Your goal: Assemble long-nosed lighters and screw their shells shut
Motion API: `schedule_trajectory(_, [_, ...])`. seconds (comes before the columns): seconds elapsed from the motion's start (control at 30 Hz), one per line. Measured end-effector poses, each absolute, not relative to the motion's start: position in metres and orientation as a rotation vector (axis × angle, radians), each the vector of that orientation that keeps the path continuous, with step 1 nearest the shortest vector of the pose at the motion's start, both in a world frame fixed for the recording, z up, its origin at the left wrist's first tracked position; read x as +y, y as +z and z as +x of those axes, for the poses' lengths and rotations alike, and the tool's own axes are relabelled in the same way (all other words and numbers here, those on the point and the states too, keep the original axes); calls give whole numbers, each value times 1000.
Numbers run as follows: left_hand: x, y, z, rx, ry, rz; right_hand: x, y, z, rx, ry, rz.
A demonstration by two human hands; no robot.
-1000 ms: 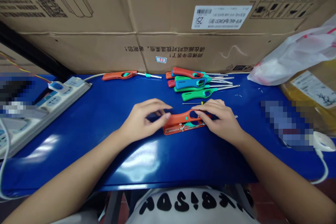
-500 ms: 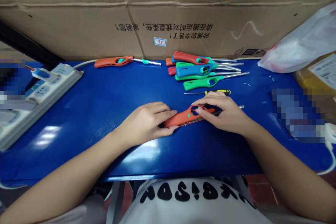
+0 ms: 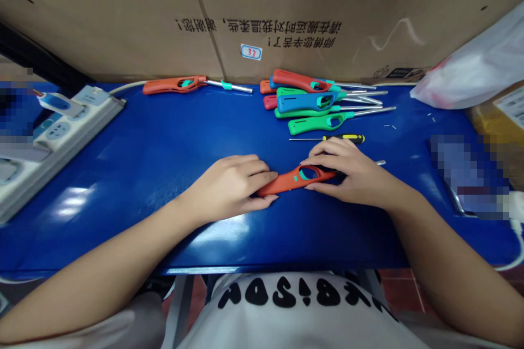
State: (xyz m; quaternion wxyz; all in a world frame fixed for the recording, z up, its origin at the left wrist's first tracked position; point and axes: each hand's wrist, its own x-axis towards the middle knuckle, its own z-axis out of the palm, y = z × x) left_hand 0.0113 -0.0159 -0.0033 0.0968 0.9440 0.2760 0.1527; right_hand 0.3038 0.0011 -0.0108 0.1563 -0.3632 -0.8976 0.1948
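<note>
Landmark: the black-and-yellow-handled screwdriver with a thin metal shaft [image 3: 354,138]. Work piece: the orange moulded-plastic lighter body with a looped trigger opening [image 3: 282,182], on the near side of the screwdriver, just beside it, over the glossy blue tabletop [image 3: 245,248].

Hands: left hand [image 3: 231,188] pinches the rear end, thumb on the near edge, index on the far edge. Right hand [image 3: 354,172] pinches around the loop, fingers on the far edge, thumb on the near edge.

Step looks like squeezing the casing shut along its length. To do it well: load both ends evenly so it doesn't cock, work the pressure along the seam, keep thumb off the trigger, check it sits square in its opening. If the seam resists, back off and look for something trapped; forcing it risks cracking plastic. Right knuckles crowd the screwdriver handle; can't tell if they touch. Watch for a snag.

Looks: smooth orange body, slightly curved, widening into the loop. Mint-green trigger [image 3: 303,174] shows in the opening, small green tab [image 3: 295,178] behind it. Near edge reads mostly closed; too small to confirm flush. Metal tip [image 3: 381,162] pokes out past the right hand, near side of the screwdriver; its join to the body is hidden.
</note>
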Motion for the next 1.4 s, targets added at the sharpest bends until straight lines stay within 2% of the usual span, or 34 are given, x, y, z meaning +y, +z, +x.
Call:
schedule_trajectory(0.53, [-24,-2,14,1016,358,2753,2,-14,305,-2602,554,-1062])
schedule_trajectory(0.83, [-26,-6,20,1066,366,2924,-3,-13,299,-2689,194,-920])
schedule_trajectory(1.4, [-15,-10,18,954,407,2627,-6,-23,294,-2440,224,-842])
